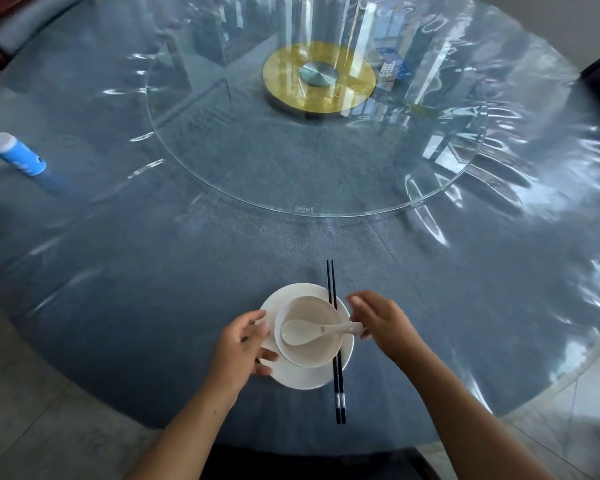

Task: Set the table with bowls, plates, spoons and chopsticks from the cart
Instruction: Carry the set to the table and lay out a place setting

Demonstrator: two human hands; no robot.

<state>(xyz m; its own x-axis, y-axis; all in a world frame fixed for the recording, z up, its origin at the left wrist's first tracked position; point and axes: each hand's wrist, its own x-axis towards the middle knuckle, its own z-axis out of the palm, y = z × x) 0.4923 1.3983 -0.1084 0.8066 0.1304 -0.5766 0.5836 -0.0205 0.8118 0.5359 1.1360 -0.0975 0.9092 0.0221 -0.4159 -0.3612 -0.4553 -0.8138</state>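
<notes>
A white plate (302, 375) lies on the blue tablecloth near the table's front edge. On it sits a white bowl (310, 351), and a white spoon (300, 332) rests in the bowl with its handle pointing right. A pair of black chopsticks (336, 382) lies across the plate's right side, partly under the bowl. My left hand (241, 348) grips the plate's left rim. My right hand (381, 320) pinches the end of the spoon handle.
A large glass turntable (222, 188) on a gold hub (317, 79) fills the middle of the round table. A blue and white tube (18, 157) stands at the far left. Clear plastic covers the cloth. A dark chair back shows at the bottom.
</notes>
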